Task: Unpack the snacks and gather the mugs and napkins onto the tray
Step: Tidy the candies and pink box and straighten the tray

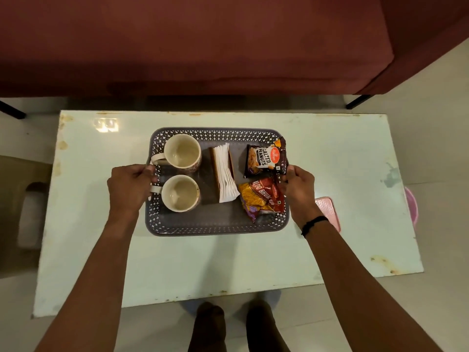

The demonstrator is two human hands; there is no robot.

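A grey tray [215, 226] with a dotted rim sits in the middle of the pale green table [342, 199]. On its left side stand two cream mugs, the far mug [182, 153] and the near mug [180, 193], both upright. A brown napkin holder with white napkins [224, 174] stands in the tray's middle. At the right lie a salted peanuts packet [265, 160] and a bhujia packet [261, 198]. My left hand [129, 186] is closed on the tray's left rim. My right hand [299, 188] is closed on the tray's right rim.
A dark red sofa [193, 41] runs along the far side of the table. A pink object [327, 207] lies on the table just right of my right wrist. A brown stool [17, 204] stands at the left. My feet [233, 326] are by the table's near edge.
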